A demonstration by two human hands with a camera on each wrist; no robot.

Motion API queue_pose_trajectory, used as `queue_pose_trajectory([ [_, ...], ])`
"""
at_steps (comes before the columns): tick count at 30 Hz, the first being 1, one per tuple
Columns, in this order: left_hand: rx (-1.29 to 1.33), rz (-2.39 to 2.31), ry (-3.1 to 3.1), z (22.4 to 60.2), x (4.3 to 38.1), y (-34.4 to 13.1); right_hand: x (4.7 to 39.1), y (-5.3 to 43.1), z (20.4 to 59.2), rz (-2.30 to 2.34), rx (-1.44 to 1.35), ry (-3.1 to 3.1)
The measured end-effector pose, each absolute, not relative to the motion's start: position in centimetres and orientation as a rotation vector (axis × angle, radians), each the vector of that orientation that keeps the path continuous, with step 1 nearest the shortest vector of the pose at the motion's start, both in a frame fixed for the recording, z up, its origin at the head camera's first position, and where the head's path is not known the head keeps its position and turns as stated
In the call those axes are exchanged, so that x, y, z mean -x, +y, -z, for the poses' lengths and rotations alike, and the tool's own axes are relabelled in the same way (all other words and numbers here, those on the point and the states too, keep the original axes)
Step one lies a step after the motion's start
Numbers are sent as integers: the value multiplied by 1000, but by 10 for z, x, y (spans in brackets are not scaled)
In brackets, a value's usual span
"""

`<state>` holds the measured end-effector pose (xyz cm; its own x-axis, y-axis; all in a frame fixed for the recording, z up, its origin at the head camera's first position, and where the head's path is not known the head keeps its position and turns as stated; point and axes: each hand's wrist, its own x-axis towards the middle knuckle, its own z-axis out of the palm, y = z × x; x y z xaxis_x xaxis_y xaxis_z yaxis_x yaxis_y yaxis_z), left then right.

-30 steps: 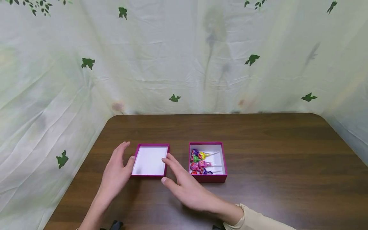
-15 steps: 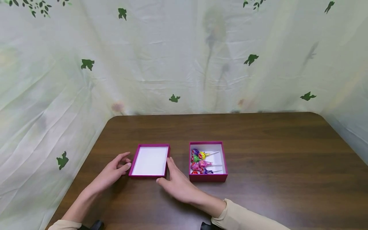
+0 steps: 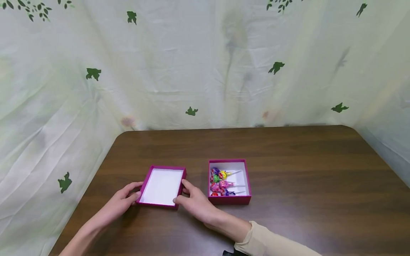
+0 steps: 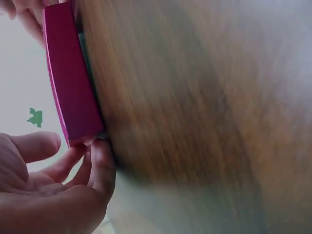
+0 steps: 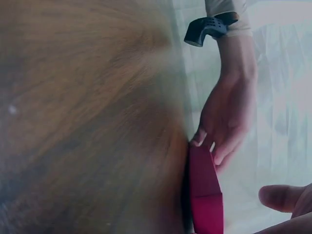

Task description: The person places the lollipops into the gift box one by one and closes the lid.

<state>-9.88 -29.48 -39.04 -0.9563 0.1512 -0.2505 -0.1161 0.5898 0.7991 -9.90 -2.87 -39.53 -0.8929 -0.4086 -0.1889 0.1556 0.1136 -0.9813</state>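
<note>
A magenta box lid (image 3: 161, 186) with a white inside sits left of centre, hollow side up, turned slightly askew. My left hand (image 3: 120, 202) holds its left edge near the front corner, thumb by the rim. In the left wrist view, fingers of the left hand (image 4: 63, 180) reach under the lid's corner (image 4: 73, 78). On the opposite side my right hand (image 3: 200, 206) grips the lid, thumb at the front corner and fingers along the right wall. To the right stands a matching open box (image 3: 229, 201) with several wrapped lollipops (image 3: 224, 184) inside.
The brown wooden table (image 3: 298, 185) extends behind and right of the box. A pale curtain (image 3: 160, 71) with green leaf prints hangs beyond its far edge. In the right wrist view, a dark strap mount (image 5: 207, 29) sits at the left sleeve.
Both hands have closed onto the lid's sides. The lid has shifted toward me and slightly left, and turned a little. The lollipop box stays where it was.
</note>
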Motion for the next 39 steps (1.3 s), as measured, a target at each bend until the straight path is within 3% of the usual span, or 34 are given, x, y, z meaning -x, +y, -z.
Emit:
queue_pose_trajectory([
  [5,90,-1419,2485,388,92,-294,90,-26,387,1856,302,1941],
  [21,25,-2026,2154,359,77,-275,83,13,351,2006,470,1830],
  [28,-21,-2133,2072,345,81,-251,90,32,349,2073,466,1876],
  [39,110,-2212,1920,343,91,-201,100,69,358,2222,354,1940],
])
